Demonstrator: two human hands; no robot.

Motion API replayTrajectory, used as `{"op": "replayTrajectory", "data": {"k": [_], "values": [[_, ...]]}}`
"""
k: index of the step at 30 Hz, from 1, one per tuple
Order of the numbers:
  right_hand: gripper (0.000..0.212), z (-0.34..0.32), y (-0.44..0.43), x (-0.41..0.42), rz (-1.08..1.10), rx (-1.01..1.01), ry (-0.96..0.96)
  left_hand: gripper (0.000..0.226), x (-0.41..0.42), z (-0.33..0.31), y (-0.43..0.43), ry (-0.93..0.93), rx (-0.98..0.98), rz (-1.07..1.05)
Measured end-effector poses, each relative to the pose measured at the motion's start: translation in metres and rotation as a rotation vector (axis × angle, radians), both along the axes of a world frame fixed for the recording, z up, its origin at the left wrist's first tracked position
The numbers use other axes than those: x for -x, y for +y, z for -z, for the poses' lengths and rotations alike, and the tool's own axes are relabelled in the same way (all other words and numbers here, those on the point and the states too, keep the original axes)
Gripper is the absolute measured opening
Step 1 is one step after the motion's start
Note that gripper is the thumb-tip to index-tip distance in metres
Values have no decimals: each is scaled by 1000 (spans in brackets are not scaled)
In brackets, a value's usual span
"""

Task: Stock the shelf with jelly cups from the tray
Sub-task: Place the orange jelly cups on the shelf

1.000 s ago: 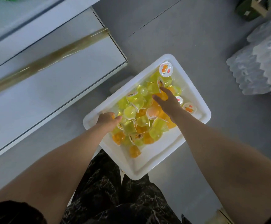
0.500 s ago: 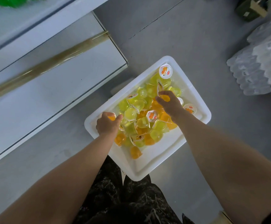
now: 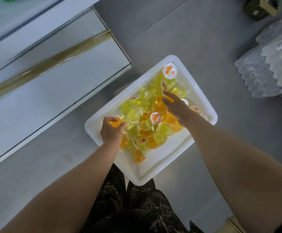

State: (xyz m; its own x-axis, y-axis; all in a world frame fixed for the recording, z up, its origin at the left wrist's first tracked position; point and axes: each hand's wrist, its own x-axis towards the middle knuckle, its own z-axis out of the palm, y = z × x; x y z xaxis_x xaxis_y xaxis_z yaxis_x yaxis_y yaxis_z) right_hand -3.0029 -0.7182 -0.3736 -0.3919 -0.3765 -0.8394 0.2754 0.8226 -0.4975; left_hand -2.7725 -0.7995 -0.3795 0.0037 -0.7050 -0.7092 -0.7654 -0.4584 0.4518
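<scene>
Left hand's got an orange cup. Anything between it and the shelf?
Nothing visible. The left hand grips the orange jelly cup at the tray's left rim, and only grey floor lies between the tray and the shelf.

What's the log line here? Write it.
phase: picking | left hand: grips orange jelly cup | right hand: on cups, grip unclear | tray: many cups

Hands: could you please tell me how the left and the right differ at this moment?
The left hand is curled round an orange cup at the pile's left edge. The right hand lies flatter, its fingers stretched to a far orange cup. The left plainly grips, while the right's grip is unclear. Both are over the tray.
</scene>
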Motion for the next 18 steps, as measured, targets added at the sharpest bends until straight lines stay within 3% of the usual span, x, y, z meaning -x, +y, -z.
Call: {"op": "replayTrajectory", "data": {"k": [13,18], "values": [[58,-43,5,-21,47,107,-8,31,21,-31,5,151,-13,-115],[55,-48,14,-20,102,114,15,42,25,-35,4,299,-134,-214]]}}
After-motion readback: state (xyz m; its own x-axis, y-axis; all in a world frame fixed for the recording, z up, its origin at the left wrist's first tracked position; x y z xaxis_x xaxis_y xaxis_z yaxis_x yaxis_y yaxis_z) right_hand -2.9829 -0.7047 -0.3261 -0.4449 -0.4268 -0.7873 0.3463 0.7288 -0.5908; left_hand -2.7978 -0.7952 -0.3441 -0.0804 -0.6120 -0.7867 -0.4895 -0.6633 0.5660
